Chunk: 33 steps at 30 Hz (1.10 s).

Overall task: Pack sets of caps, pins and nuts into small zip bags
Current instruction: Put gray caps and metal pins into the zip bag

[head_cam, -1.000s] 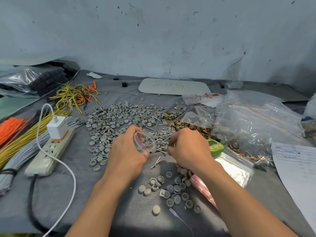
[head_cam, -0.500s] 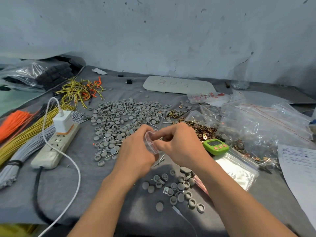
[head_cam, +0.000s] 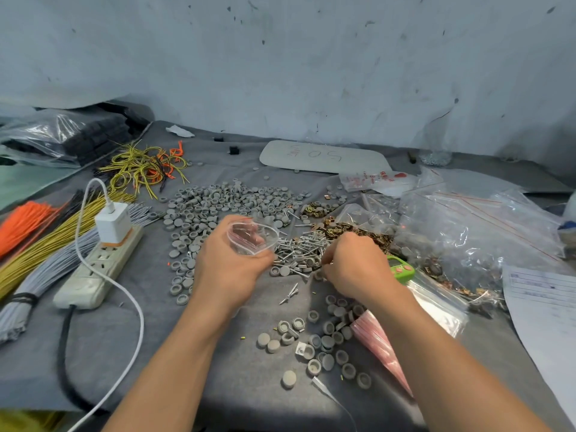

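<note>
Zip bag (head_cam: pixel 252 236), mouth facing right

This is a small workshop set up for packing hardware by hand. The counter (head_cam: pixel 131 338), covered in grey cloth, carries loose heaps of grey caps (head_cam: pixel 224 201), steel pins (head_cam: pixel 299 247) and brass nuts (head_cam: pixel 352 230) across its middle. Along its left edge lie tied bundles of wires (head_cam: pixel 40 254) in orange, yellow and grey, beside a power strip (head_cam: pixel 96 269) with a charger (head_cam: pixel 113 226) plugged in. Clear zip bags (head_cam: pixel 467 232) pile up toward the right edge, near a printed sheet (head_cam: pixel 545 307) and a green timer (head_cam: pixel 402 269). The left hand (head_cam: pixel 227 269) holds a small zip bag (head_cam: pixel 252 238) open just beside the pins. Behind the counter stands a scuffed, stained wall (head_cam: pixel 311 73).
</note>
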{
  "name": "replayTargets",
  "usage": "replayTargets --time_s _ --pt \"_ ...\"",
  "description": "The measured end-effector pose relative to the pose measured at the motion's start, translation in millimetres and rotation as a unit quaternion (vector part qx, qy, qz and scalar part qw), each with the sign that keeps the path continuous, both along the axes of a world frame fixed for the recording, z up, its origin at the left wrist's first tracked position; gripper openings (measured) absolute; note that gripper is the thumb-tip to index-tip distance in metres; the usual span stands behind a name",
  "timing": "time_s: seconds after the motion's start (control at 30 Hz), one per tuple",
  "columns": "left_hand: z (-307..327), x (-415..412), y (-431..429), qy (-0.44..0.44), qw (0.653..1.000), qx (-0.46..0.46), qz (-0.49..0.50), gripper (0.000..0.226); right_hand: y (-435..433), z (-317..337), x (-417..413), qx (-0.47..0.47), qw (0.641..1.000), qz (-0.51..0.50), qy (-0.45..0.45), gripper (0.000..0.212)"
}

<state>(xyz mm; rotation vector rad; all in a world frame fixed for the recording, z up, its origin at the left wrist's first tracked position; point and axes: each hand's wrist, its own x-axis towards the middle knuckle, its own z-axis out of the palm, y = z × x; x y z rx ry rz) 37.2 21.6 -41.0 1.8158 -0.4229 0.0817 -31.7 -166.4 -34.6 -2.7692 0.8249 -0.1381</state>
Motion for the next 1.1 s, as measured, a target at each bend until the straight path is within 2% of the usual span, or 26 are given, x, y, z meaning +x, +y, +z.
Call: replayTargets --time_s 0.13,0.23,0.3,0.37,0.43,0.5,0.6,0.73,0.97,1.03,1.1 --pt "-2 2 1 -0.009 1.0 0.027 0.007 0.047 10 -11 5 -0.055 0.998 0.013 0.024 0.015" --pt "-2 1 1 -0.034 0.997 0.071 0.012 0.045 13 -8 4 -0.055 0.998 -0.002 0.012 0.014" --pt "-2 -2 1 -0.056 0.991 0.119 0.016 0.043 11 0 2 -0.016 0.999 -0.015 -0.034 0.012" --pt "-2 -5 0 -0.065 0.985 0.16 0.018 0.043 7 9 -1 0.062 0.99 -0.006 -0.123 0.009" --pt "-2 -8 -3 -0.072 0.979 0.192 0.01 0.045 9 18 -6 0.154 0.963 0.037 -0.219 0.005" --pt "-1 -10 -6 -0.069 0.972 0.223 -0.007 0.048 14 24 -11 0.192 0.943 0.082 -0.26 0.006" --pt "-1 -14 -9 -0.049 0.968 0.241 -0.043 0.055 23 24 -15 0.153 0.954 0.125 -0.227 0.01" --pt "-2 -18 -12 -0.041 0.967 0.245 -0.063 0.056 32 19 -13 0.156 0.958 0.135 -0.197 0.013" --pt "3 -18 -12 -0.032 0.978 0.196 -0.064 0.04 15 24 -20 0.173 0.951 0.07 -0.245 0.006" --pt "3 -15 -11 -0.026 0.983 0.173 -0.054 0.041 7 24 -23 0.134 0.969 0.038 -0.204 0.012" --pt "4 -13 -10 -0.021 0.987 0.149 -0.051 0.041 3 19 -26 0.075 0.991 0.03 -0.108 0.018"
